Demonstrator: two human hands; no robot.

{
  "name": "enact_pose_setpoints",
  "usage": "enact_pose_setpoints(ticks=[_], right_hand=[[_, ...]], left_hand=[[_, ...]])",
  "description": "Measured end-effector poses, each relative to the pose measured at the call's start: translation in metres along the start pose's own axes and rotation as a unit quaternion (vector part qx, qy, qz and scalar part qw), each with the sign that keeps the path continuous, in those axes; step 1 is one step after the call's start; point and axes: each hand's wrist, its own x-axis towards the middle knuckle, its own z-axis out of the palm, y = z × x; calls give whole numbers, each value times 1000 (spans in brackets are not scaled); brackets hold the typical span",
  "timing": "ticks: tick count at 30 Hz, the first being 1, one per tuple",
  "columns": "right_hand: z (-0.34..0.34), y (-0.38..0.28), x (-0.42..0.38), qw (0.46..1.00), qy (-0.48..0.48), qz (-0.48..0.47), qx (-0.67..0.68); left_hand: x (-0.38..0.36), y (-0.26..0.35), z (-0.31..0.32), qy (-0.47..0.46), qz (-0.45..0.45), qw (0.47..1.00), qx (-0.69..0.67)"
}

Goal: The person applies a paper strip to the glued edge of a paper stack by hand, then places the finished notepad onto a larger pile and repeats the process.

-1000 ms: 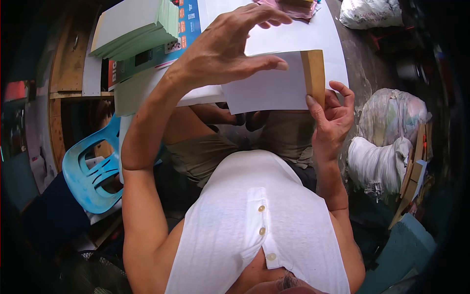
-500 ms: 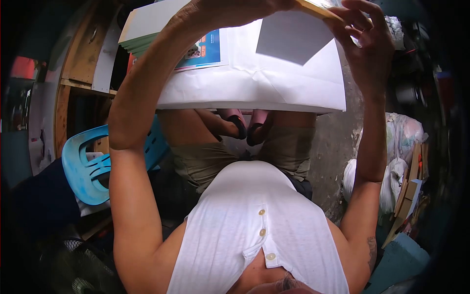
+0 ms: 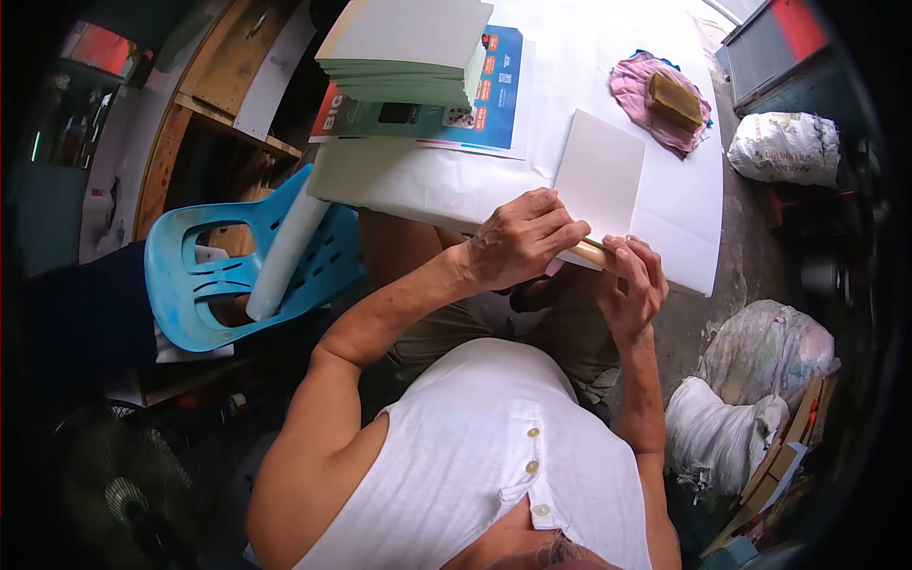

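Observation:
A white pad point(image 3: 600, 171) lies at the near edge of the white-covered table point(image 3: 399, 180), its tan edge toward my body. My left hand point(image 3: 527, 233) pinches the left end of that edge, fingers bent. At its right end, my right hand point(image 3: 632, 280) has thumb and fingers closed on the same edge. Up and to the left, a stack of pale pads point(image 3: 404, 57) rests on a blue and red printed sheet point(image 3: 494, 104). A yellowish block point(image 3: 674, 100) sits on a pink cloth point(image 3: 638, 90) to the upper right.
A blue plastic chair point(image 3: 176, 285) with a white roll point(image 3: 290, 252) across it stands at the left. Wooden shelving point(image 3: 228, 71) is beyond it. A fan point(image 3: 128, 484) is at the lower left. White bags point(image 3: 784, 147) and bundles point(image 3: 722, 427) line the right side.
Both hands have come down toward my body with the pad, from the far part of the table to its near edge. The view has shifted, and the cloth and block now show.

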Motion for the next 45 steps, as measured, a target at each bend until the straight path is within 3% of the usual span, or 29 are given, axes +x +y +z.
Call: enact_pose_setpoints(ticks=[7,15,23,30,36,45], right_hand=[[-2,-1,3,995,24,74,62],[-10,-4,5,972,-24,208,105],[-20,-8,20,909,-65,354,212],[-9,-11,17,942,-67,303,127],[-11,-9,16,948,-48,279,145],[-31,5,20,948,-122,237,172]], left_hand=[[-4,2,6,31,-79,996,-10],[-8,1,7,48,-139,988,-41],[6,-4,-14,-23,-198,971,-130],[14,-3,-10,-56,-215,968,-117],[15,-7,-14,-99,-128,986,-50],[26,-35,-34,-216,-93,961,-149]])
